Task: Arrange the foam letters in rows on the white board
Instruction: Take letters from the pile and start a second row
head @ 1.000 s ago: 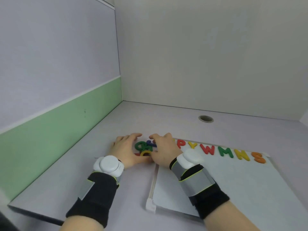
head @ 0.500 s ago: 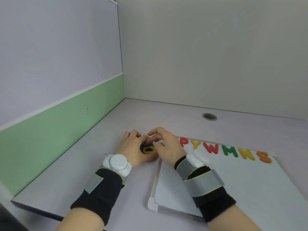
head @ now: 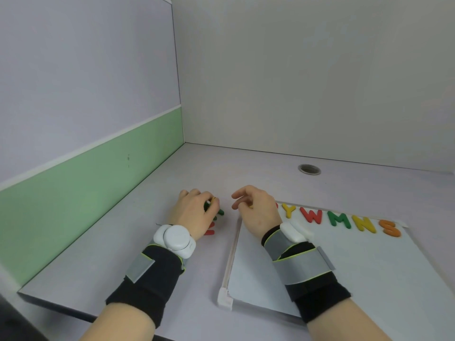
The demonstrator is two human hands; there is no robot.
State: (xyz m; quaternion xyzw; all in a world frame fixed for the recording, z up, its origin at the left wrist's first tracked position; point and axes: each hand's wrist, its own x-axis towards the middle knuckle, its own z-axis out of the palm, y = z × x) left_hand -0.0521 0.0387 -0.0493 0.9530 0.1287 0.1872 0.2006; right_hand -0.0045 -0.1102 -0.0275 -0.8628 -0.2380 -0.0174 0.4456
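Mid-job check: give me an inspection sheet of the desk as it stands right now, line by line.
Surface: pale desk; white board lies flat on its right part.
Job's things: letter row reading Y, W, M, N, S along the board's far edge; loose letters, green and red, on the desk off the board.
Clutter: nothing seen.
Hands: left hand curled on the loose letters; right hand loosely curled above the board's far left corner, hold unclear.
Cables: nothing seen; a grommet hole sits in the desk.
Surroundings: green side panel, grey back wall.
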